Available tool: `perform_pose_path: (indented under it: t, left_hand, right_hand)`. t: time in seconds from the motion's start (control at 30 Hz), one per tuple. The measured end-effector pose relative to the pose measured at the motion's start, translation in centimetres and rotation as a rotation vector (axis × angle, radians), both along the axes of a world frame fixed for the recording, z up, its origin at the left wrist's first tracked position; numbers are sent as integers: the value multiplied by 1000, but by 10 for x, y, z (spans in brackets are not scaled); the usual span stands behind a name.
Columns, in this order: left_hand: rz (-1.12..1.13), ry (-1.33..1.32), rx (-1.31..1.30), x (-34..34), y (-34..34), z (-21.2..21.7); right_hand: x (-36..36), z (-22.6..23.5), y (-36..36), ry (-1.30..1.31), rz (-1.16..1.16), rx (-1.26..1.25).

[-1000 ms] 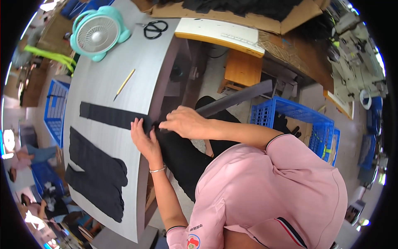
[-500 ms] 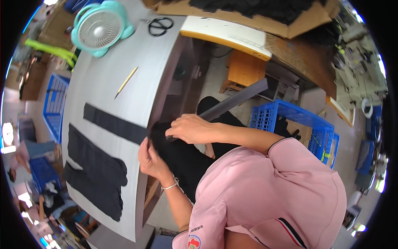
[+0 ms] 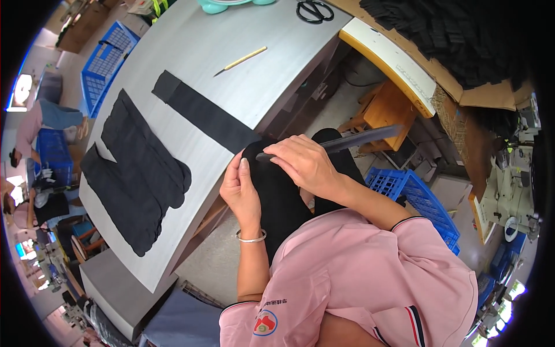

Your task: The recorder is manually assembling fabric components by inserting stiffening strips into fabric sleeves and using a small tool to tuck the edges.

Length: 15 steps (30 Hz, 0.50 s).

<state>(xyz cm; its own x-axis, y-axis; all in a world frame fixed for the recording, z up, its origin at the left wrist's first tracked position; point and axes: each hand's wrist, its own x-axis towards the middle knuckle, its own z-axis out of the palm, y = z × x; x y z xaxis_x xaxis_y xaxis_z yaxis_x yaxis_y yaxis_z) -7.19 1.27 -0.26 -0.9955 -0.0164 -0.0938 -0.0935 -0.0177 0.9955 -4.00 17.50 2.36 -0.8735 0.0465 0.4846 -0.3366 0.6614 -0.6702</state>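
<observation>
A long black fabric strip (image 3: 208, 117) lies across the pale table, its near end reaching over the edge to my left hand (image 3: 241, 194). The fingers of that hand are closed in a pinch at this end. Just to its right, my right hand (image 3: 306, 165) is closed on another dark fabric strip (image 3: 364, 139), which sticks out stiffly to the right. The short end of this strip shows at my right fingertips, close to my left thumb. Both hands are above my black-clad lap (image 3: 277, 199). Stacked black fabric pieces (image 3: 141, 159) rest on the table at left.
On the grey table (image 3: 196, 214) lie a thin pointed wooden tool (image 3: 241, 61) and black-handled scissors (image 3: 315, 10). A teal fan base (image 3: 234, 4) shows at the top edge. Blue crates (image 3: 428, 202) stand at right, near a wooden stool (image 3: 384, 115). A cardboard box (image 3: 488, 95) holds black pieces.
The view has shifted, so the table and its things appear turned and moved. My hands have come closer together, and the strip in my right hand has tilted to lie flatter.
</observation>
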Motion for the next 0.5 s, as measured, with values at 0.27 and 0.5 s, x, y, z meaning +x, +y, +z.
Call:
perform_pose_path:
  t: [0.27, 0.5]
  left_hand:
    - [-70, -139, 279, -2, -4, 11]
    - [-95, -172, 383, -1, -10, 22]
  right_hand:
    - [-11, -1, -14, -464, -35, -516]
    - [-23, -12, -19, -413, 30, -622]
